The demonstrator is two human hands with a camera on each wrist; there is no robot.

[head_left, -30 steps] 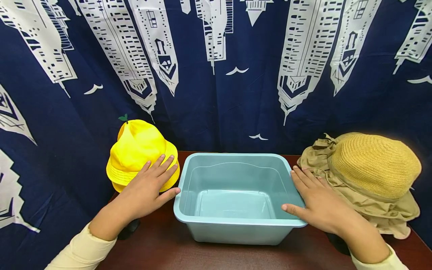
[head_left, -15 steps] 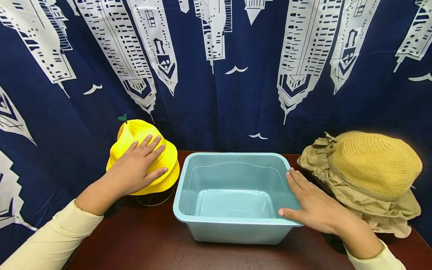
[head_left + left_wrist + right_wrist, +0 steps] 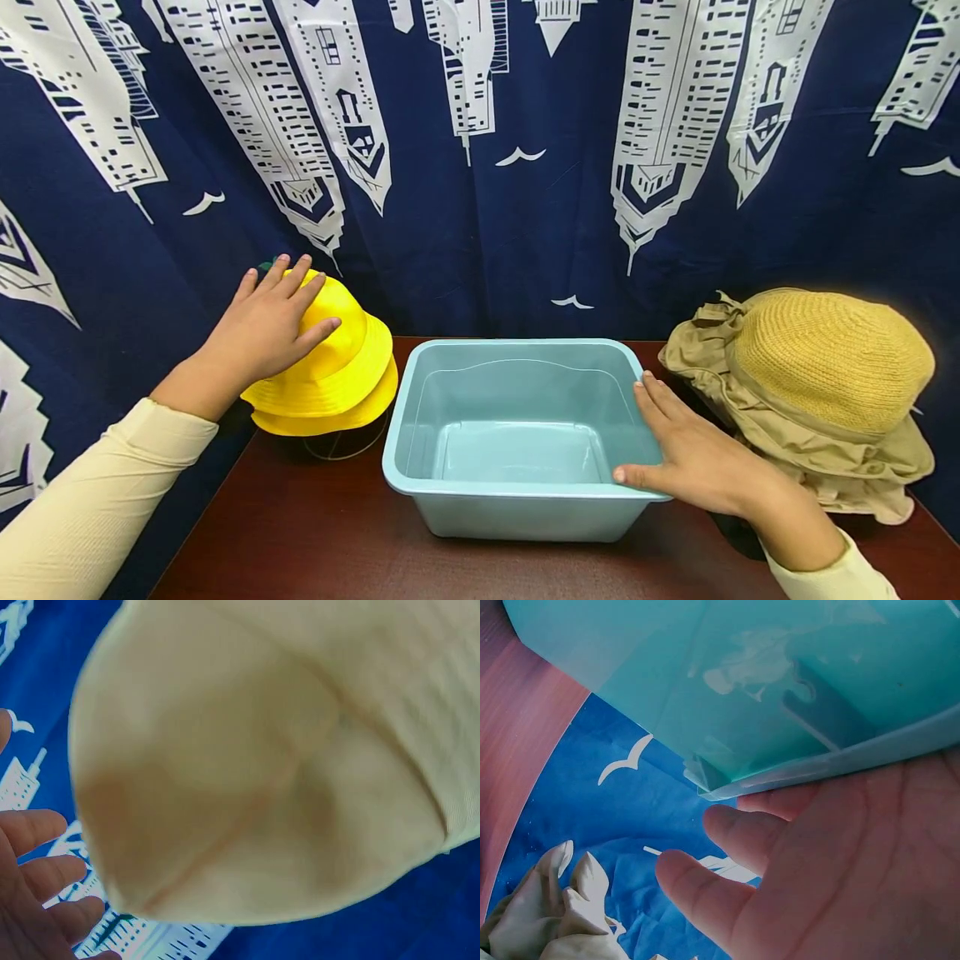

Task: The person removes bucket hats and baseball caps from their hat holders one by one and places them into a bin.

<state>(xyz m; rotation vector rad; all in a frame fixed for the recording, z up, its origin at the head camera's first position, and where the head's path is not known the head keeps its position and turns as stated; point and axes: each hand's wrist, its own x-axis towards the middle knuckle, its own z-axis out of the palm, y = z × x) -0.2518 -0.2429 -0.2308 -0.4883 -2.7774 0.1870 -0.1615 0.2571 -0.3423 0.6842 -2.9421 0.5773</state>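
My left hand (image 3: 262, 325) is spread over the crown of a bright yellow bucket hat (image 3: 337, 367); whether it touches the hat I cannot tell. A second yellow brim shows beneath the first. In the left wrist view, pale cloth (image 3: 247, 750) fills most of the picture, and the fingers (image 3: 56, 877) at the left edge look loosely extended. A light blue plastic tub (image 3: 517, 517) stands in the middle of the table. With fairly straight fingers, my right hand (image 3: 697, 458) rests on the tub's right rim, its thumb near the front corner.
Right of the tub sit stacked sun hats (image 3: 832, 358) with a straw crown and ruffled beige brims. Under the yellow hats is a thin wire stand (image 3: 345, 450). A navy skyline-print curtain (image 3: 547, 225) hangs behind the dark red-brown table (image 3: 315, 533).
My left hand has moved up and left, away from the tub's left rim, across the yellow hat to its crown. The right hand stays at the tub's rim with a slight shift left.
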